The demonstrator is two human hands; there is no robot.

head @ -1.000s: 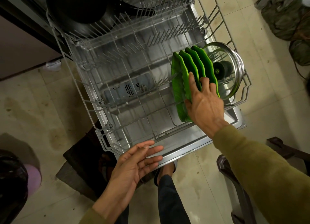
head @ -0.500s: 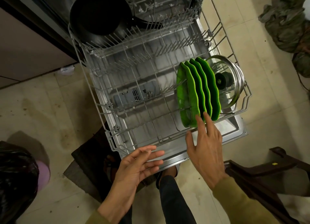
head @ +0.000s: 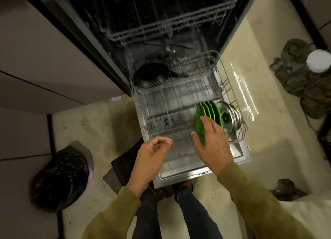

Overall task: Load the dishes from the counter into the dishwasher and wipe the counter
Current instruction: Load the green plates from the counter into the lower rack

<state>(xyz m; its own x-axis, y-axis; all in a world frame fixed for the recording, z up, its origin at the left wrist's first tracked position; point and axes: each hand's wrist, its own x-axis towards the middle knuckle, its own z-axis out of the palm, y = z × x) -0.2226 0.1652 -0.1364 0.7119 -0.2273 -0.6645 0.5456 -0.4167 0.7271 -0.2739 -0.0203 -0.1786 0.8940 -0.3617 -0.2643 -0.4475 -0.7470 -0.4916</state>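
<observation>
I have both hands over the pulled-out lower rack [head: 161, 102] of the open dishwasher [head: 136, 32]. My right hand [head: 213, 145] hovers with its fingers straight and slightly spread, the grip apart and holding nothing. Just beyond and under its fingertips stand the green plates [head: 208, 111], upright on edge in a tight row at the rack's right side. Whether the fingers touch the nearest plate I cannot tell. Right of the plates, hard against the rack's right wire edge, the glass lid [head: 231, 117] leans on its rim.

My left hand [head: 152, 154] hangs above the near left corner of the rack, fingers loosely curled with the tips close to the thumb, clasping nothing. Between the two hands the rack floor lies open, bare tines running away from the grip toward the far end. There the black frying pan [head: 152, 72] stands tilted at the far left, its handle reaching right along the far edge. Above it the upper rack [head: 161, 29] sits inside the dark tub.

The dishwasher door [head: 202, 172] edge runs directly under my wrists. Left of my left hand a black bag [head: 60, 178] sits on the floor, well apart from the rack. Far right of my right hand a heap of dark cloth [head: 300, 88] lies on the floor.
</observation>
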